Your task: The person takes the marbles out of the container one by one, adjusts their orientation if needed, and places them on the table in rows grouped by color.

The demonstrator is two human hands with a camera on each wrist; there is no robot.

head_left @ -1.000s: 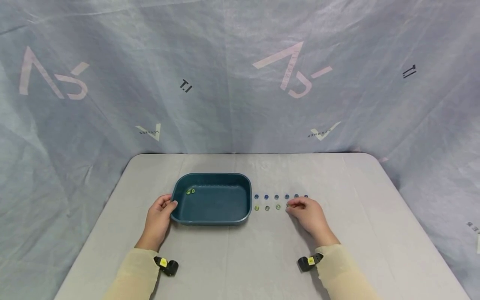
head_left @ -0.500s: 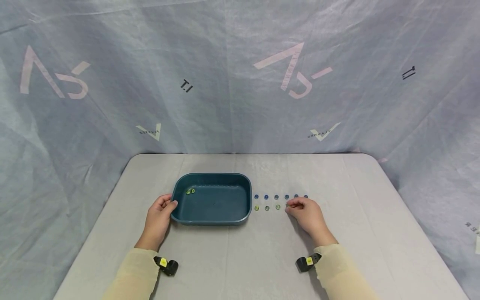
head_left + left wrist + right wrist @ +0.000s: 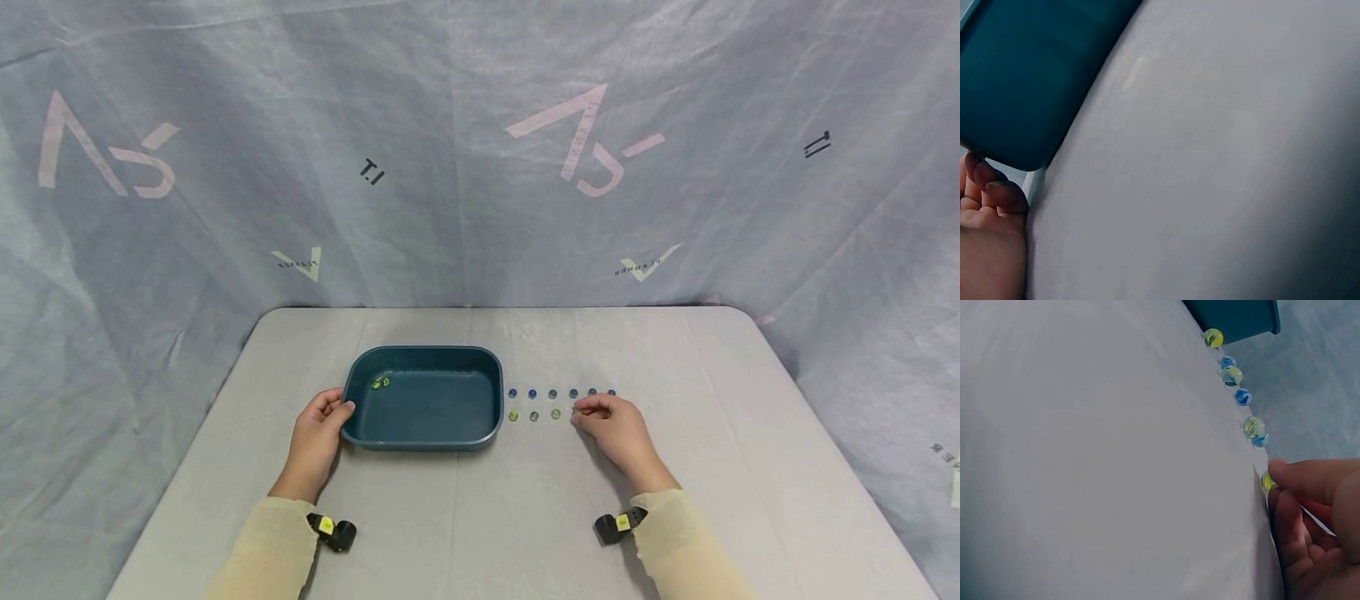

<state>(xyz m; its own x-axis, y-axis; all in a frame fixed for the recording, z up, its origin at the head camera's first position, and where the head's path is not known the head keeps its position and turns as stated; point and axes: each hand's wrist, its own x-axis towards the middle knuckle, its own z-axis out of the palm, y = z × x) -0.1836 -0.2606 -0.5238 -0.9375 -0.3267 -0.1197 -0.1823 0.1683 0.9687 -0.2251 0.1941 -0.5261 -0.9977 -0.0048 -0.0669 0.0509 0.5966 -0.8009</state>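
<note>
My left hand [image 3: 317,437] grips the left side of a dark teal rectangular tray [image 3: 423,445], thumb over the rim and fingers outside. Two green marbles [image 3: 381,383] lie in the tray's far left part. To the right of the tray, my right hand [image 3: 618,433] pinches a yellow-green marble [image 3: 1267,481] between thumb and fingers, low at the table. This marble ends the nearer row, where a few green and clear marbles [image 3: 556,414] lie. Behind them runs a row of several blue marbles [image 3: 552,394], its right end partly behind my right hand.
The table [image 3: 525,517] has a pale cover and rounded far corners. A grey-blue printed sheet [image 3: 465,167] hangs behind and on both sides. Each wrist wears a small black camera, such as the right wrist camera [image 3: 611,527].
Almost nothing differs. My right wrist shifts very slightly, while its fingers stay at the same marble; the left hand and the tray stay in place.
</note>
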